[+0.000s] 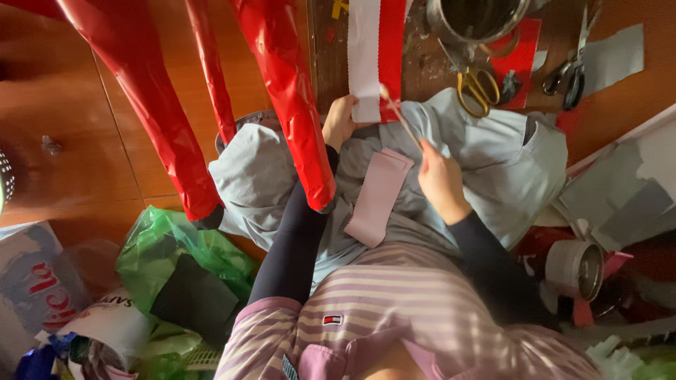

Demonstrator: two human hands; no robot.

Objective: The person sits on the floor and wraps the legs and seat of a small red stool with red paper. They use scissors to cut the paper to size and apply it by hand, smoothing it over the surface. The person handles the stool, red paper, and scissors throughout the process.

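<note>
From the head camera we see the left hand [339, 121] pinching the lower edge of a long white and red paper strip [375, 49] that runs up over a dark, worn wooden board [327, 49]. The right hand [440, 179] is closed around a thin wooden stick [400, 116], whose tip meets the strip's lower end right beside the left hand. It looks like a brush or a glue stick, though we cannot tell which. The two hands are close together but apart.

A pale pink rectangular strip of paper [379, 197] lies on the lap, between the two forearms. Yellow-handled scissors [477, 88] rest near a round metal pot [479, 17]. Dark-handled scissors [572, 67] lie farther right on the wooden floor [63, 169]. Shiny red foil-wrapped legs [285, 91] slant down on the left, above a crumpled green plastic bag [176, 246].
</note>
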